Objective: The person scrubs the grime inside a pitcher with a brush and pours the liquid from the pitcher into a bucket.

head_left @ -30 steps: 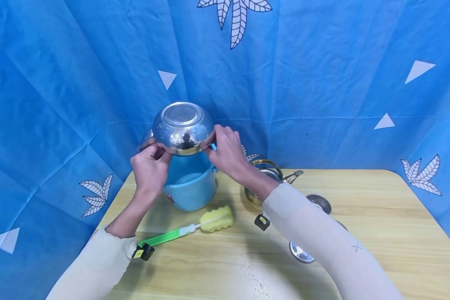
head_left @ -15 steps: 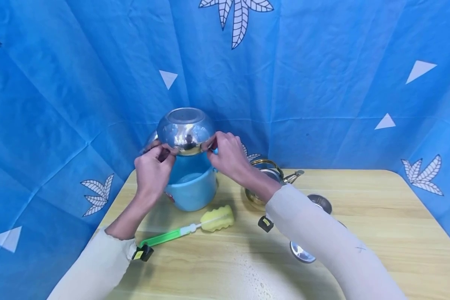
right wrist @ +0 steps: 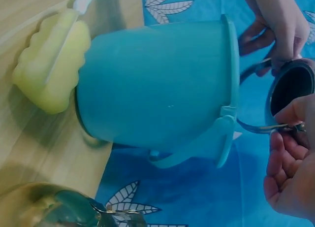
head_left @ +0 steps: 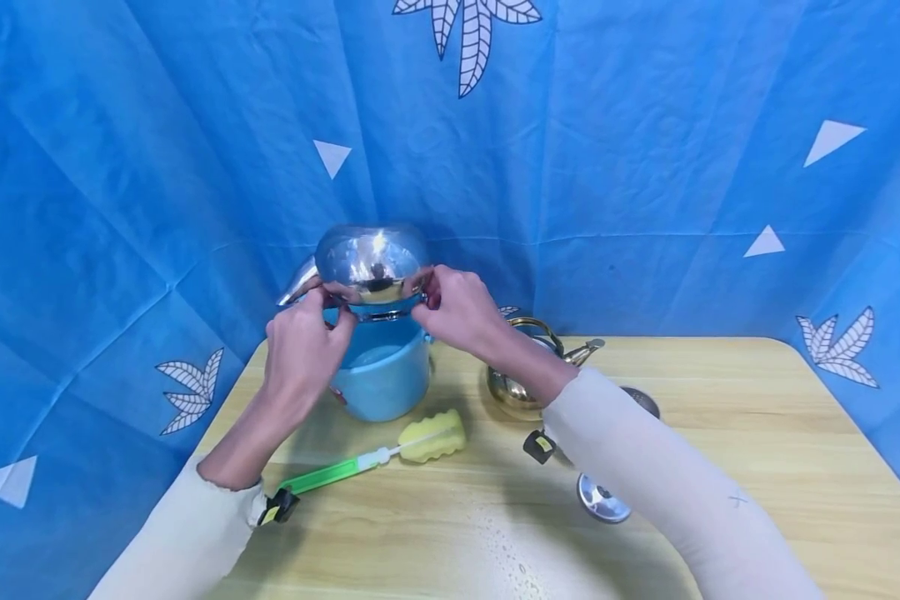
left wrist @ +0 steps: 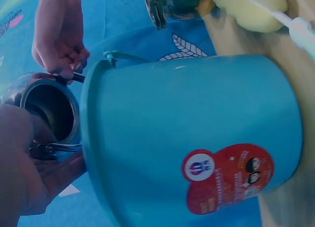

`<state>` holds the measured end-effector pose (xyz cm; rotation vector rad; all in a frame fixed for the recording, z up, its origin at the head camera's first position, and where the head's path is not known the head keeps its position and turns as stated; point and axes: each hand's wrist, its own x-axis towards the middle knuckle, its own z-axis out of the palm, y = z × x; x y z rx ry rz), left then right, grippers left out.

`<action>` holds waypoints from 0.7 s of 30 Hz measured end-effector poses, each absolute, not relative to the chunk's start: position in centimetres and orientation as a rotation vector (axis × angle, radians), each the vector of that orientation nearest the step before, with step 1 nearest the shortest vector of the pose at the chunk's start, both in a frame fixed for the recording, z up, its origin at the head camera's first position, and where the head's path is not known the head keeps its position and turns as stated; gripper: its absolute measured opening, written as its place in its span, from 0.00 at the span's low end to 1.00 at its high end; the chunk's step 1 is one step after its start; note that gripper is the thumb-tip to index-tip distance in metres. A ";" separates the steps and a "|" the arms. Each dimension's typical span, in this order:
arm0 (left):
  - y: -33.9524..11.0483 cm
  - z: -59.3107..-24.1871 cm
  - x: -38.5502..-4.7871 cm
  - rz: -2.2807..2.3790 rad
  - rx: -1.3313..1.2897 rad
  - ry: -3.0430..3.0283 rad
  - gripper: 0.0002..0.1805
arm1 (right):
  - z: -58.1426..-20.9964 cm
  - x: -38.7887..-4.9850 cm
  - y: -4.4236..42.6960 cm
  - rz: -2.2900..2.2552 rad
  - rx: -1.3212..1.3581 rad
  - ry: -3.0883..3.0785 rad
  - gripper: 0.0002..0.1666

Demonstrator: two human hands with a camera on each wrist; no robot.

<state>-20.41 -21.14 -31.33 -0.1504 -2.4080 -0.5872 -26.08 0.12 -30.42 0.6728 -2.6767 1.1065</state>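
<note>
A shiny silver kettle (head_left: 372, 254) is held upside down above the light-blue bucket (head_left: 384, 387), its spout (head_left: 298, 282) out to the left. My left hand (head_left: 300, 346) grips it by the lower left side, at the handle's foot. On the opposite side my right hand (head_left: 461, 310) pinches the other handle foot. The curved handle (right wrist: 263, 129) hangs down toward the bucket's mouth. In the left wrist view the kettle's round opening (left wrist: 51, 109) shows dark inside, with no lid on it.
A yellow sponge brush (head_left: 431, 437) with a green handle lies before the bucket. A gold-coloured kettle (head_left: 512, 392) stands right of it, partly behind my right forearm. A metal lid (head_left: 602, 498) and a strainer (head_left: 640, 402) lie farther right. Water drops wet the table (head_left: 450, 533).
The kettle has sunk slightly toward the bucket and tilted, so its flat base has gone from sight. Its handle now shows below it. Both hands keep their grip.
</note>
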 end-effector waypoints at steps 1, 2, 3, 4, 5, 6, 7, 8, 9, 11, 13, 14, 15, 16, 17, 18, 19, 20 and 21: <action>-21.1 -31.2 -20.3 -0.560 -0.155 -2.419 0.12 | -30.4 -26.0 0.2 1.127 0.670 -2.681 0.16; -21.0 -31.1 -20.1 -0.534 -0.161 -2.430 0.12 | -30.3 -25.9 0.4 1.145 0.662 -2.684 0.15; -20.9 -31.0 -20.0 -0.510 -0.164 -2.440 0.12 | -30.2 -25.8 0.5 1.159 0.658 -2.682 0.15; -20.8 -31.0 -19.8 -0.488 -0.166 -2.446 0.12 | -30.2 -25.7 0.6 1.172 0.657 -2.681 0.15; -20.7 -30.9 -19.7 -0.465 -0.171 -2.449 0.12 | -30.1 -25.6 0.7 1.185 0.657 -2.681 0.15; -20.6 -30.8 -19.6 -0.449 -0.178 -2.451 0.12 | -30.0 -25.5 0.8 1.197 0.664 -2.682 0.15; -20.5 -30.6 -19.5 -0.430 -0.186 -2.451 0.12 | -29.9 -25.4 1.0 1.208 0.670 -2.684 0.14; -20.4 -30.5 -19.4 -0.418 -0.192 -2.452 0.11 | -29.8 -25.3 1.1 1.220 0.677 -2.685 0.14; -20.3 -30.4 -19.3 -0.406 -0.198 -2.451 0.11 | -29.7 -25.2 1.3 1.224 0.688 -2.683 0.14; -20.0 -30.1 -19.1 -0.376 -0.222 -2.440 0.11 | -29.5 -25.1 1.6 1.223 0.702 -2.680 0.14; -19.8 -29.8 -19.1 -0.349 -0.246 -2.430 0.11 | -29.3 -25.0 2.0 1.214 0.691 -2.676 0.10; -19.7 -29.7 -19.0 -0.339 -0.258 -2.423 0.12 | -29.2 -24.9 2.1 1.211 0.682 -2.674 0.08; -19.6 -29.5 -19.0 -0.326 -0.269 -2.416 0.13 | -29.0 -24.8 2.3 1.205 0.669 -2.676 0.07; -19.5 -29.4 -18.9 -0.316 -0.277 -2.409 0.13 | -28.9 -24.6 2.5 1.202 0.656 -2.678 0.07; -19.5 -29.3 -18.8 -0.303 -0.283 -2.402 0.13 | -28.8 -24.5 2.7 1.204 0.640 -2.679 0.07; -19.3 -29.2 -18.8 -0.295 -0.288 -2.395 0.14 | -28.7 -24.4 2.8 1.206 0.628 -2.680 0.08; -19.2 -29.1 -18.7 -0.284 -0.294 -2.387 0.14 | -28.6 -24.2 3.0 1.208 0.619 -2.681 0.09; -19.1 -29.0 -18.6 -0.277 -0.298 -2.382 0.15 | -28.5 -24.1 3.2 1.208 0.614 -2.678 0.09; -19.0 -29.0 -18.6 -0.264 -0.305 -2.376 0.15 | -28.5 -23.9 3.4 1.208 0.611 -2.674 0.10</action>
